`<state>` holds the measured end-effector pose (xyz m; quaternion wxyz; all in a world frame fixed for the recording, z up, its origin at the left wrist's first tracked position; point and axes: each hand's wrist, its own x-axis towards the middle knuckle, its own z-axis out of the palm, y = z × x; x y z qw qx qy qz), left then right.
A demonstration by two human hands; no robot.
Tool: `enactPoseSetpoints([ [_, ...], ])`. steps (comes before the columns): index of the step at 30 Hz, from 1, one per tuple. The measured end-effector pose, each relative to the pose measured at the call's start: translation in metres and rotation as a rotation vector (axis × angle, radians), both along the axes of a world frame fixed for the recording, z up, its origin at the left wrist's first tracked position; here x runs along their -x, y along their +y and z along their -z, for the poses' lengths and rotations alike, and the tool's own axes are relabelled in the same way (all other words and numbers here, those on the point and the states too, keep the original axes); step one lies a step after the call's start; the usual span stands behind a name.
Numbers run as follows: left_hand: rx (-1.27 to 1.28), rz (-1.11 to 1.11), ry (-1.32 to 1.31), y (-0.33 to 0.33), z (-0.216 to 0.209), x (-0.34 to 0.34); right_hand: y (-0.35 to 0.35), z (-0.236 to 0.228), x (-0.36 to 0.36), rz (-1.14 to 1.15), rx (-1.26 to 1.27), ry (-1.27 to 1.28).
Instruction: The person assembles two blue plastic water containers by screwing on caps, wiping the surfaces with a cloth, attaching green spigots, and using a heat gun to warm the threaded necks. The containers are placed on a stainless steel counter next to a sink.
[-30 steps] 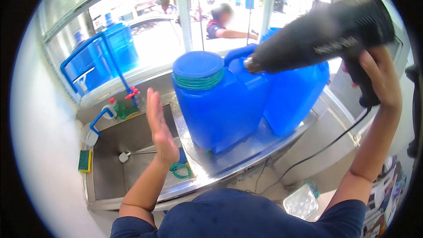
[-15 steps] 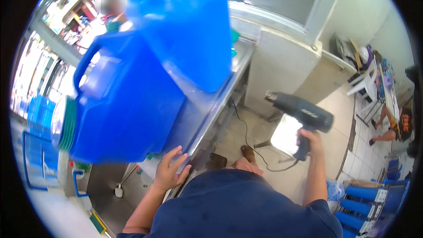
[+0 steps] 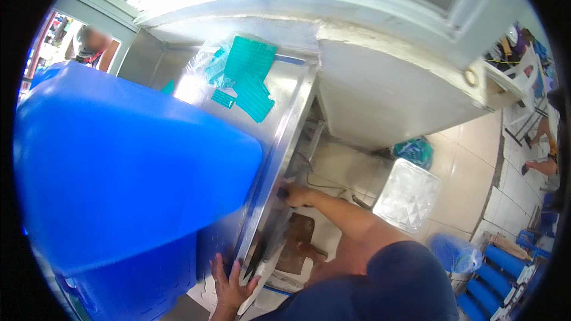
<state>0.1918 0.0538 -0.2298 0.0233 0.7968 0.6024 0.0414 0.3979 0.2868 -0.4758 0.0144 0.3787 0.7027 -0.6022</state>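
My right hand (image 3: 297, 195) reaches below the edge of the steel counter (image 3: 284, 120). Its fingers are wrapped round the dark handle of the heat gun (image 3: 282, 192), and the gun's body is hidden from sight under the counter. At the counter's front edge my left hand (image 3: 231, 285) rests with fingers spread and nothing in them. A big blue water jug (image 3: 137, 166) fills the left side, tilted over a second blue jug (image 3: 146, 279). Beyond them on the counter lie teal plastic sheets (image 3: 253, 62) and a crumpled clear plastic bag (image 3: 205, 65).
A white stool (image 3: 409, 193) stands on the tiled floor to my right, near a teal bundle (image 3: 416, 151) by the low wall (image 3: 380, 83). Blue seats (image 3: 493, 279) and a blue plastic bag (image 3: 455, 252) are at lower right. A person (image 3: 92, 44) is outside the window.
My right hand has carried the heat gun left, down under the counter edge. My left hand has moved lower along the edge. The view has shifted, showing the teal sheets.
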Motion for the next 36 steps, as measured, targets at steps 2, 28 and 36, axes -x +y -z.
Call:
enactPoseSetpoints([
  [2,0.060,-0.007,0.052,-0.002,-0.001,-0.002,0.043,0.038,0.036,-0.087,-0.152,-0.099],
  [28,-0.066,-0.045,0.038,-0.010,0.007,0.004,-0.110,0.058,-0.049,-0.017,-0.123,-0.183],
  [36,-0.367,-0.055,-0.173,-0.052,0.015,0.002,-0.201,0.097,0.000,-0.244,-0.114,-0.265],
])
